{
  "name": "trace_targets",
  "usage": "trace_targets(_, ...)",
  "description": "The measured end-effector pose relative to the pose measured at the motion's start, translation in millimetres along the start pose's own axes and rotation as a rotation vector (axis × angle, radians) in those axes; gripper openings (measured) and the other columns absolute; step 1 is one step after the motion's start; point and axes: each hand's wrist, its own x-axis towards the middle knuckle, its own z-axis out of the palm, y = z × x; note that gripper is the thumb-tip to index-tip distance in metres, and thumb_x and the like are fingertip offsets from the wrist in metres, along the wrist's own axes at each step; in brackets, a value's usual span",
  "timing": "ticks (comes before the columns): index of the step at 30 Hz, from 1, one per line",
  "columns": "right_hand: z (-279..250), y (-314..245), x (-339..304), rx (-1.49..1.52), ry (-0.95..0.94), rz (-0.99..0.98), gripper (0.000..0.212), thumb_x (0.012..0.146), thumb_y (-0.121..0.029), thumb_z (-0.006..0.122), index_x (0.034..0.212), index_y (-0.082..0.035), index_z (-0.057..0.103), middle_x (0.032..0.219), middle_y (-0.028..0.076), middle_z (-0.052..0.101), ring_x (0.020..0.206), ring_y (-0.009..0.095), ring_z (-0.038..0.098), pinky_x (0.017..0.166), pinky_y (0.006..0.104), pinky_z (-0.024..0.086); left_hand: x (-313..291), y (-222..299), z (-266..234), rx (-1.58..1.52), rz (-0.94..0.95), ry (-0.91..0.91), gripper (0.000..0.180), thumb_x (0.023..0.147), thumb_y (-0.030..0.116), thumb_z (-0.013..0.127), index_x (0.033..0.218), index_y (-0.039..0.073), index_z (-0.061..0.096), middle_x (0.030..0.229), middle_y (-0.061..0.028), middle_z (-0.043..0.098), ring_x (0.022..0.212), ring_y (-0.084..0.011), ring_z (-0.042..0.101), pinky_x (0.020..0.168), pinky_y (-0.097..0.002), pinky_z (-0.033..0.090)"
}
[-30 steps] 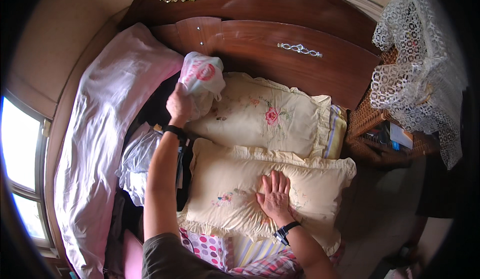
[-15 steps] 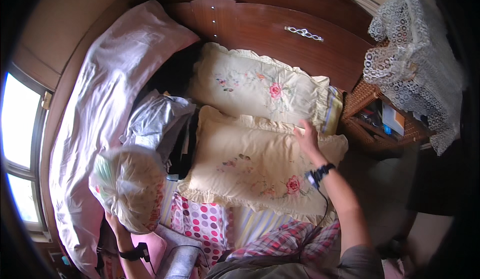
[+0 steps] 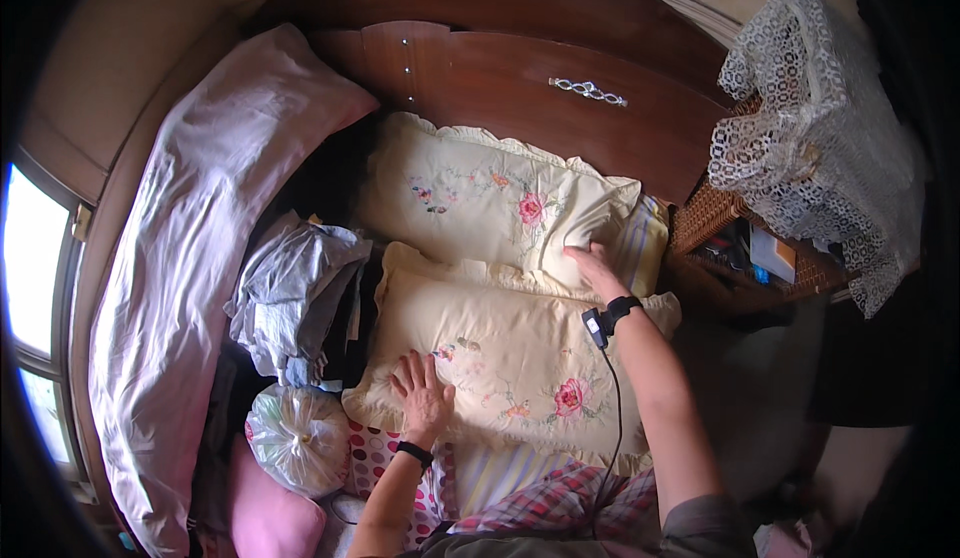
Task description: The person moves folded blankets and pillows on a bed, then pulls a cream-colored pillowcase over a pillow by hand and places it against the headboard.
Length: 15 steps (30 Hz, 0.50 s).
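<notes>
Two cream pillows with ruffled edges and embroidered flowers lie one behind the other on the bed. My right hand (image 3: 597, 270) has its fingers closed on the lower right part of the far pillow (image 3: 460, 198), whose cover is creased and pulled up around them. On the left part of the near pillow (image 3: 500, 333) rests my left hand (image 3: 424, 403), flat with its fingers spread. Just left of it sits a knotted translucent plastic bag (image 3: 298, 438), stuffed full, its contents unclear.
Grey folded clothes (image 3: 295, 293) are piled left of the pillows. Beyond them a pink sheet (image 3: 200, 228) hangs along the window side. A wooden headboard (image 3: 500, 88) stands behind. At right is a wicker shelf (image 3: 710, 218) under a white lace cloth (image 3: 800, 138). A pink cushion (image 3: 275, 503) lies near left.
My left hand has let go of the plastic bag, now set down, and moved right onto the near pillow. My right hand has taken hold of the far pillow, whose right side is now creased.
</notes>
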Motion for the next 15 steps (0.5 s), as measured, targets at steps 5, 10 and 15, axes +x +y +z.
trace_targets(5, 44.2, -165.6, -79.2, 0.407, -0.101, -0.231, 0.022, 0.080, -0.020, 0.069, 0.094, -0.002, 0.066, 0.086, 0.002, 0.065, 0.078, 0.012, 0.059, 0.068, 0.0310, 0.048, -13.6, -14.6, 2.4, 0.006, 0.001, 0.030, 0.076, 0.083, 0.039, 0.061, 0.147, 0.007, 0.035, 0.157, -0.0205, 0.020, 0.146, -0.0411, 0.012, 0.115, -0.0614, 0.008)
trace_targets(10, 1.9, -248.5, -197.9, 0.739, -0.224, -0.272, 0.021, 0.084, -0.020, 0.070, 0.099, -0.004, 0.069, 0.095, 0.004, 0.068, 0.085, 0.014, 0.063, 0.075, 0.0288, 0.050, -13.4, -15.9, 4.9, -0.051, 0.030, 0.064, 0.074, 0.083, 0.039, 0.061, 0.146, 0.009, 0.036, 0.157, -0.0201, 0.022, 0.146, -0.0407, 0.014, 0.115, -0.0619, 0.009)
trace_targets(15, -117.9, -143.3, -340.1, 0.706, -0.081, -0.104, 0.051, 0.095, -0.038, 0.052, 0.131, -0.002, 0.055, 0.127, 0.010, 0.060, 0.116, 0.022, 0.058, 0.098, 0.0349, 0.046, -14.0, -48.5, 1.4, -0.281, 0.077, -0.005, 0.064, 0.089, 0.034, 0.057, 0.145, 0.008, 0.038, 0.153, -0.0231, 0.029, 0.144, -0.0412, 0.022, 0.114, -0.0590, 0.017)
